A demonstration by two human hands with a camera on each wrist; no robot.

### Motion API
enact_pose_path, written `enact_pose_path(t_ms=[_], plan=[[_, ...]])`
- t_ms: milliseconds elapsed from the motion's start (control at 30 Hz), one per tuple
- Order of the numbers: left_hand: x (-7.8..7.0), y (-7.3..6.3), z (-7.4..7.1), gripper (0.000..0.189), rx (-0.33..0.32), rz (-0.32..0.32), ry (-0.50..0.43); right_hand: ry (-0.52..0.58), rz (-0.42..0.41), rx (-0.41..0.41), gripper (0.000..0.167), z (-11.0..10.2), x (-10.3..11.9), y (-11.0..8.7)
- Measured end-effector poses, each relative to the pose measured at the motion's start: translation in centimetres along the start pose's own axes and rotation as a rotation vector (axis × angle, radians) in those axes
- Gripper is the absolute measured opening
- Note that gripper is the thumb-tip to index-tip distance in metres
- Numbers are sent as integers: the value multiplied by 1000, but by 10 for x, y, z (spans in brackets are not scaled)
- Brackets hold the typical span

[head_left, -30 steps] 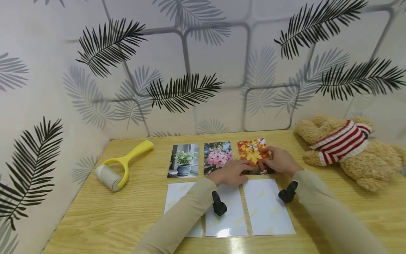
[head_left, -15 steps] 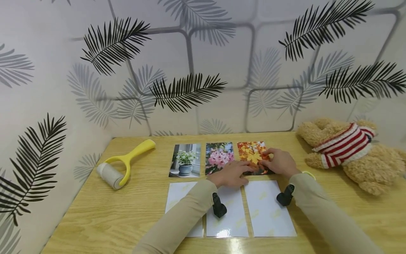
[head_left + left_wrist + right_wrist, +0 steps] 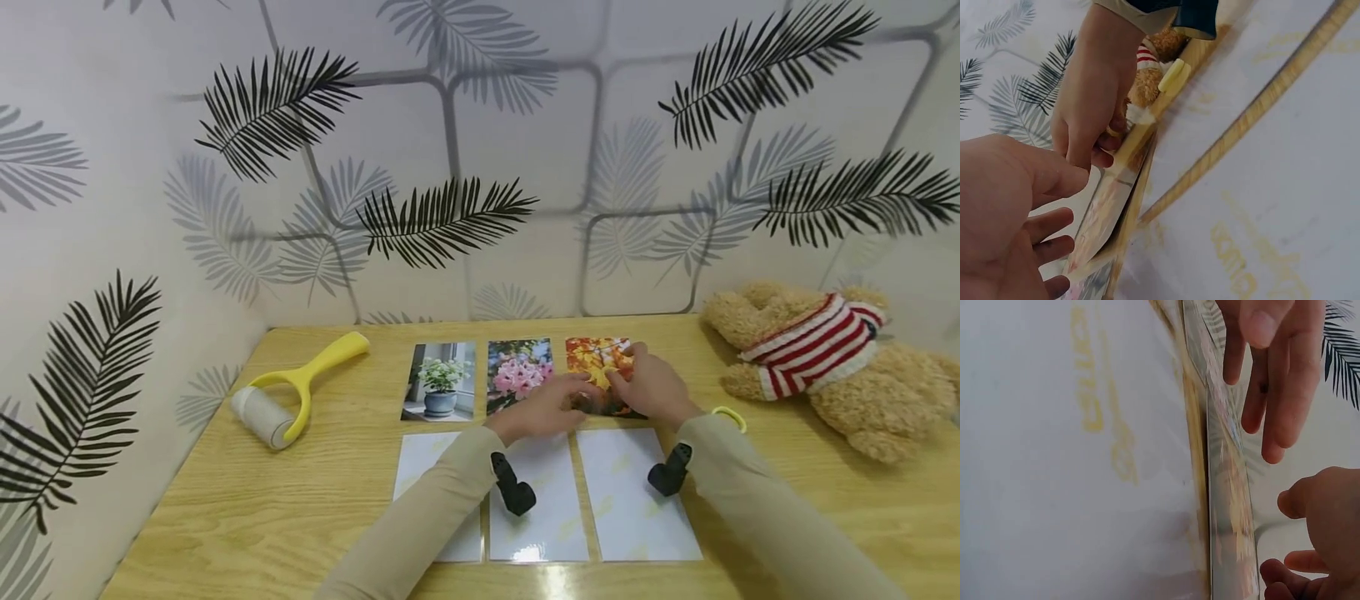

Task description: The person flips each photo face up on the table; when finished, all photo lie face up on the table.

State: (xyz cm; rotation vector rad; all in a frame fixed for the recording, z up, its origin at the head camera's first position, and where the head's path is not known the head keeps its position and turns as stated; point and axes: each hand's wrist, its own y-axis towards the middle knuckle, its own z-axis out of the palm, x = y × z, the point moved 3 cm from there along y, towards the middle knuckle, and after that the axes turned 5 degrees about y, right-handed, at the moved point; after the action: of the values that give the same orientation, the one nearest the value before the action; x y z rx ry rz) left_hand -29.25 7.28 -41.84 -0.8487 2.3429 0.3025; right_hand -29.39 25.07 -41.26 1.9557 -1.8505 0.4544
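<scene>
My left hand (image 3: 542, 408) hovers by the lower left corner of an autumn-leaf photo (image 3: 592, 357), its fingers loosely bent. My right hand (image 3: 658, 387) is over the photo's right side, thumb and forefinger spread. In the right wrist view, the fingers of both hands stand a little apart from the photo (image 3: 1235, 519), holding nothing. Left of it lie a pink-flower photo (image 3: 519, 367) and a potted-plant photo (image 3: 438, 379). Three white glossy sheets (image 3: 637, 500) lie in a row nearer me; the left sleeve partly covers two.
A yellow-handled lint roller (image 3: 303, 379) lies at the left of the wooden table (image 3: 247, 517). At the right rests a teddy bear (image 3: 885, 400) in a striped top. A yellow curved object (image 3: 731, 417) shows beside the right sleeve. The patterned wall (image 3: 525, 275) bounds the back.
My right hand has shifted slightly left over the autumn-leaf photo, its thumb closer to my left hand. My left fingers have drawn back and bent a little. The other items stay in place.
</scene>
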Motion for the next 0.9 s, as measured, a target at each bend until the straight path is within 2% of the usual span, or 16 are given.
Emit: enact_pose_path(t_ms=[100, 200, 267, 333, 433, 567, 667, 767, 833, 900], plan=[[0, -9, -7, 36, -72, 11, -95, 52, -11, 15, 51, 3, 12, -3], [3, -23, -14, 33, -126, 30, -70, 123, -13, 50, 47, 9, 26, -6], [5, -35, -19, 32, -140, 37, -41, 164, -10, 72, 45, 15, 33, -8], [9, -48, -23, 31, -141, 37, -55, 194, -23, 80, 42, 20, 41, -12], [15, -69, -28, 29, -140, 24, -142, 228, -91, 88, 40, 28, 52, -17], [25, -104, -30, 27, -139, -41, -217, 277, -207, 135, 38, 36, 68, -26], [36, -133, -30, 24, -191, -57, -149, 305, -296, 184, 36, 41, 80, -34], [47, -166, -31, 19, -302, -72, -38, 314, -376, 232, 36, 44, 91, -42], [51, -187, -33, 17, -382, -110, 40, 324, -427, 269, 37, 45, 96, -46], [53, -205, -36, 17, -428, -161, 62, 334, -459, 305, 37, 44, 101, -49]])
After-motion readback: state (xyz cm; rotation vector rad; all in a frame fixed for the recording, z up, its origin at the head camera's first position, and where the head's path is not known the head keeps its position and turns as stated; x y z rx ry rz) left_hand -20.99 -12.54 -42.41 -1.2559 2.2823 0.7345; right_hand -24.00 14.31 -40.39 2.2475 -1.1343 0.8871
